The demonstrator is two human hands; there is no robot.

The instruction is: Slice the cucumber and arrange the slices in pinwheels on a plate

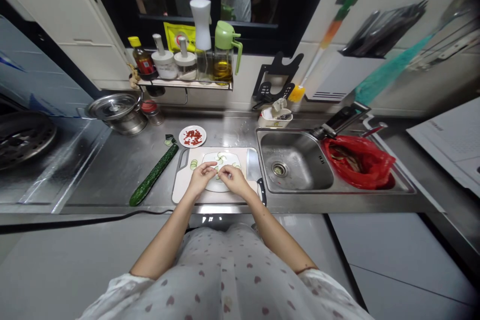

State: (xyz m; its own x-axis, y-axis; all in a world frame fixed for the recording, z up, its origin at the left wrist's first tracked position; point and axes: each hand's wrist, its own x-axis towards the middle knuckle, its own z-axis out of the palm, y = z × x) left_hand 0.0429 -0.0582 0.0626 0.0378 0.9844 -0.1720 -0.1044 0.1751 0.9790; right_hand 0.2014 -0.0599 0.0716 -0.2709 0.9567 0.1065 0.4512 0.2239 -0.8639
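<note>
Cucumber slices (220, 159) lie on the plate (216, 186) on the board (180, 189), just past my hands. My left hand (201, 176) and right hand (233, 178) meet above the plate, fingertips pinched close; what they grip is too small to tell. A knife (252, 165) lies right of the plate, and a whole cucumber (153, 176) left of the board. Farther off sits a dish of red chilli (192, 136).

The cucumber slices (221, 158) are thin, pale green rounds lying flat just below the middle of the frame. A few are scattered on the far part of the round white plate (208, 159), and one lies off it to the left on the cutting board (180, 187). My left grip (200, 176) and right grip (233, 178) meet fingertip to fingertip, covering the plate's near half.
</note>
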